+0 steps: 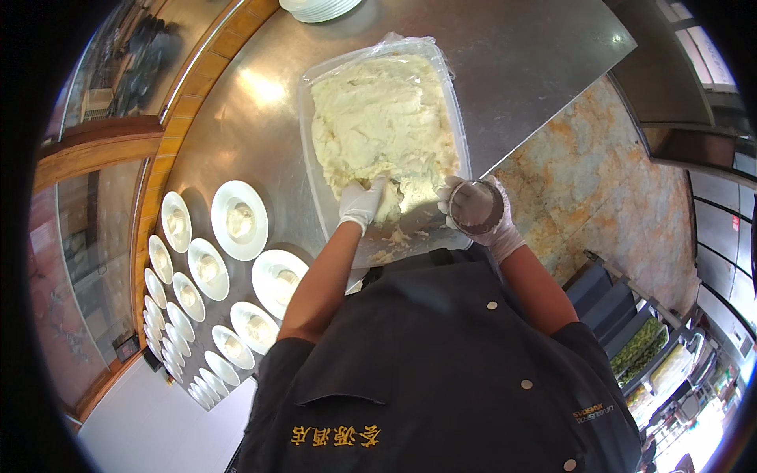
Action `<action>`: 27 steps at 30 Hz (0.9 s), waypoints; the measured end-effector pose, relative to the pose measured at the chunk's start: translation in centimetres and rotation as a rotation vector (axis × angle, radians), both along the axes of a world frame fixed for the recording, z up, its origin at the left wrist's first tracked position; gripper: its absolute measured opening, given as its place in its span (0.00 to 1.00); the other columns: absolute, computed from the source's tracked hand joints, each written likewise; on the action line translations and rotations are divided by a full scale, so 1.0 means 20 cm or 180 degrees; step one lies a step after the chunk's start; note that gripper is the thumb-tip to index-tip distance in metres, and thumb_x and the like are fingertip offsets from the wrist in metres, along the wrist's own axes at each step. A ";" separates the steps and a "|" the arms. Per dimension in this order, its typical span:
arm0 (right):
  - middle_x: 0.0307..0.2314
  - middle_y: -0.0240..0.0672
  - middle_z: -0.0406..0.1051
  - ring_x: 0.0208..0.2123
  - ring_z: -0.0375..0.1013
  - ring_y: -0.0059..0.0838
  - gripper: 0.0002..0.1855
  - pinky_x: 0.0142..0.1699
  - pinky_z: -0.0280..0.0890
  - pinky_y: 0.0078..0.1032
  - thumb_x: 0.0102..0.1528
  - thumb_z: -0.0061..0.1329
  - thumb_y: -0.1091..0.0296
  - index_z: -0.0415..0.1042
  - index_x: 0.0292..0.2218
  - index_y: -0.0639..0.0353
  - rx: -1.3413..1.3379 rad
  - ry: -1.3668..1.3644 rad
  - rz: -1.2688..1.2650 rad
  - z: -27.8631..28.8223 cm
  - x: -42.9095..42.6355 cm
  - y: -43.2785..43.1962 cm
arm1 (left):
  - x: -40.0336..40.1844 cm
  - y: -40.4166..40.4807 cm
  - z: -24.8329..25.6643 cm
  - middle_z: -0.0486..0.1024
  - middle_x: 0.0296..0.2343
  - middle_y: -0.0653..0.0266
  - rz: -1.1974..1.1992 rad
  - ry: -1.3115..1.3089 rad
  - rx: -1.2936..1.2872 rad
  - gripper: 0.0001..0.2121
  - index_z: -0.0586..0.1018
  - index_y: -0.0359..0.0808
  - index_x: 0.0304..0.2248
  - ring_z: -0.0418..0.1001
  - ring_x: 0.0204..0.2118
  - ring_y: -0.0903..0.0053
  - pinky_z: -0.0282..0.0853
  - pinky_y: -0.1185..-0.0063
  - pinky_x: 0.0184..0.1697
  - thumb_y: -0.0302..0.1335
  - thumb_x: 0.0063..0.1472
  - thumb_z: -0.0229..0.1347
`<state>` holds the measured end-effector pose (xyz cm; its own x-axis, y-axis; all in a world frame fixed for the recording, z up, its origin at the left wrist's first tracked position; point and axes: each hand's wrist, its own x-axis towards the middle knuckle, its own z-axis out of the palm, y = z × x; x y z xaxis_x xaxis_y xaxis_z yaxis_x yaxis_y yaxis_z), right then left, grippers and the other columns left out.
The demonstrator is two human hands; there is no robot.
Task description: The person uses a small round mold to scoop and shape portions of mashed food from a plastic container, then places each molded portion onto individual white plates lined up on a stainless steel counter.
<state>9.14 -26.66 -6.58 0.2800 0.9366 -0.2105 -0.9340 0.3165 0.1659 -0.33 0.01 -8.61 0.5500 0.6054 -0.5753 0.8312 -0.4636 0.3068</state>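
Note:
A clear plastic tub (307,159) lined with clear film stands in front of me, with a large mass of pale, mashed food (378,112) in it. My left hand (362,201), in a white glove, presses into the near left part of the mass, its fingers partly sunk in it; whether they grip a lump cannot be told. At the tub's near right corner, my gloved right hand (482,213) holds a small round bowl (476,206) tilted, with residue visible on it. Crumbs of the food (399,236) lie on the tub's bare near end.
Rows of white plates (222,198), many bearing a pale portion, fill the left side of the steel table (502,77). A stack of white plates (319,10) stands at the far edge. Wood-framed glass panels (97,145) border the table's left side; patterned floor (591,177) shows at right.

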 end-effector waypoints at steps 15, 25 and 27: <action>0.54 0.50 0.60 0.55 0.60 0.47 0.41 0.59 0.56 0.44 0.59 0.25 0.36 0.55 0.59 0.64 -0.0387 0.0116 -0.0083 -0.02 -0.02 0.02 | -0.01 -0.10 -0.07 0.74 0.41 0.43 -0.1140 0.0250 0.0175 0.34 0.76 0.27 0.39 0.74 0.42 0.55 0.69 0.69 0.47 0.53 0.43 0.59; 0.41 0.41 0.71 0.43 0.69 0.40 0.28 0.52 0.64 0.37 0.57 0.44 0.41 0.72 0.43 0.60 -0.1261 0.0221 -0.0349 0.03 -0.06 0.07 | -0.12 -0.04 -0.20 0.78 0.35 0.49 -0.0519 -0.0186 -0.1595 0.32 0.78 0.29 0.40 0.77 0.38 0.64 0.70 0.75 0.43 0.48 0.43 0.62; 0.40 0.40 0.72 0.43 0.69 0.40 0.27 0.50 0.65 0.36 0.57 0.44 0.42 0.72 0.42 0.59 -0.1069 0.0145 -0.0460 -0.05 -0.06 0.04 | -0.03 -0.13 -0.05 0.76 0.40 0.48 -0.1153 0.0156 -0.1054 0.35 0.74 0.28 0.45 0.75 0.41 0.60 0.70 0.72 0.46 0.48 0.43 0.64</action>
